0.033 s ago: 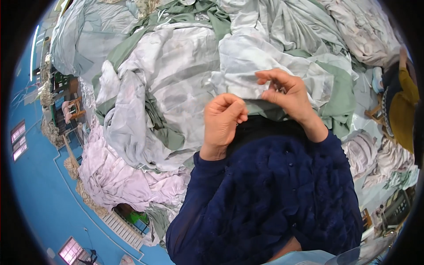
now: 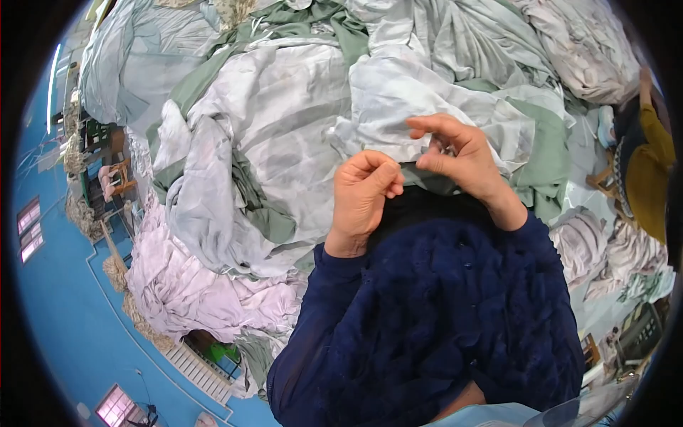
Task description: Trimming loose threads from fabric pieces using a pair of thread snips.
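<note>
Over the near edge of the cloth pile, my left hand (image 2: 361,199) is closed, thumb pressed to its curled fingers. Whatever they pinch, if anything, is too small to make out. Facing it on the right, my right hand (image 2: 466,160) has thumb and forefinger apart, the other fingers partly curled behind and blurred; I see nothing clearly held. A gap separates the two hands. Just beyond them lies crumpled white cloth (image 2: 398,92), thin and slightly sheer, with green cloth (image 2: 551,149) along its border. Both forearms are in dark blue sleeves.
Pale lilac cloth (image 2: 206,285) is heaped at the left, and more light fabric (image 2: 576,50) at the far right. Another person in a mustard garment (image 2: 644,178) is at the right edge, near a wooden stool (image 2: 603,181). Blue floor (image 2: 64,299) shows at the left.
My hands have come very slightly closer together, the left moving a little right and the right a little left. Their finger poses look the same.
</note>
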A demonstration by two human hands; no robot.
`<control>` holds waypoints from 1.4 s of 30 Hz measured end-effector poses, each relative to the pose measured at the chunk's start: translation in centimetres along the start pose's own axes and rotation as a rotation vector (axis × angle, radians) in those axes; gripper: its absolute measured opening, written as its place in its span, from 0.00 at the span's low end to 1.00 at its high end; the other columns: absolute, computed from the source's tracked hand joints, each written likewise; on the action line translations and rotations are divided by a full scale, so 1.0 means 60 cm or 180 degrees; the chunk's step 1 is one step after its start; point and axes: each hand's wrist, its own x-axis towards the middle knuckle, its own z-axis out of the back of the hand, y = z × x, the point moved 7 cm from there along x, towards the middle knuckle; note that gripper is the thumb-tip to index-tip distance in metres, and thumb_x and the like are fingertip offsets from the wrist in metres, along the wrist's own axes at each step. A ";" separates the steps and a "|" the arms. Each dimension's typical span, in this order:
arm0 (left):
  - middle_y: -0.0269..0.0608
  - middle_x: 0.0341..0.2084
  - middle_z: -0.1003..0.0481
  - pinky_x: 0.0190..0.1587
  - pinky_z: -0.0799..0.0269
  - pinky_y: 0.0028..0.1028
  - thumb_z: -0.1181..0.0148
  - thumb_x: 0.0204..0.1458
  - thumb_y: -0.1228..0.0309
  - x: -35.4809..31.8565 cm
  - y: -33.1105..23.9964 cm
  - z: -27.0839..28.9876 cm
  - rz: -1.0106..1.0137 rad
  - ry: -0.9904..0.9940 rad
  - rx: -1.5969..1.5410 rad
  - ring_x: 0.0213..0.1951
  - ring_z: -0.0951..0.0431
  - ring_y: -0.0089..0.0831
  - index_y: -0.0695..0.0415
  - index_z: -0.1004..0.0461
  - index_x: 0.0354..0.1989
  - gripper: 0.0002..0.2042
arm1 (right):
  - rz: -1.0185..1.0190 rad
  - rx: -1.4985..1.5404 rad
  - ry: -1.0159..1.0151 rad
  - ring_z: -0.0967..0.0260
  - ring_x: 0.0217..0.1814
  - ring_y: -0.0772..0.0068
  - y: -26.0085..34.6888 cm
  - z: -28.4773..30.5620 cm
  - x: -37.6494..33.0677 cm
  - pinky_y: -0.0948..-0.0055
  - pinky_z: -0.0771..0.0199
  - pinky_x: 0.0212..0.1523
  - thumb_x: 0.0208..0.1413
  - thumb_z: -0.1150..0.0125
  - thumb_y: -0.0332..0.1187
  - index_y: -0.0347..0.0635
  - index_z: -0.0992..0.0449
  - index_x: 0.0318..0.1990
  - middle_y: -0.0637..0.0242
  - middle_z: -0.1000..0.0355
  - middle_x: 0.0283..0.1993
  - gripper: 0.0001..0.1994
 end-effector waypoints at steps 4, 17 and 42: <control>0.39 0.26 0.23 0.30 0.30 0.19 0.42 0.58 0.74 0.019 0.028 -0.022 0.0077 0.0270 -0.0224 0.27 0.25 0.22 0.62 0.27 0.34 0.04 | -0.0583 0.0559 0.0289 0.39 0.33 0.88 -0.011 -0.017 -0.022 0.85 0.34 0.36 0.45 0.29 0.24 0.40 0.33 0.62 0.65 0.31 0.53 0.33; 0.41 0.30 0.24 0.34 0.29 0.22 0.44 0.59 0.74 0.027 0.047 -0.015 0.0087 0.0162 -0.0718 0.30 0.26 0.25 0.61 0.28 0.35 0.04 | -0.0851 0.0032 -0.0357 0.38 0.20 0.88 -0.044 0.024 -0.048 0.86 0.40 0.20 0.56 0.37 0.29 0.38 0.23 0.32 0.75 0.31 0.21 0.04; 0.35 0.23 0.24 0.24 0.33 0.14 0.39 0.55 0.73 0.026 0.078 -0.005 0.0679 0.0246 0.0234 0.22 0.26 0.17 0.60 0.26 0.33 0.04 | -0.0351 -0.0962 -0.0134 0.46 0.26 0.87 -0.013 0.019 -0.046 0.83 0.46 0.26 0.53 0.40 0.26 0.38 0.28 0.29 0.76 0.36 0.25 0.04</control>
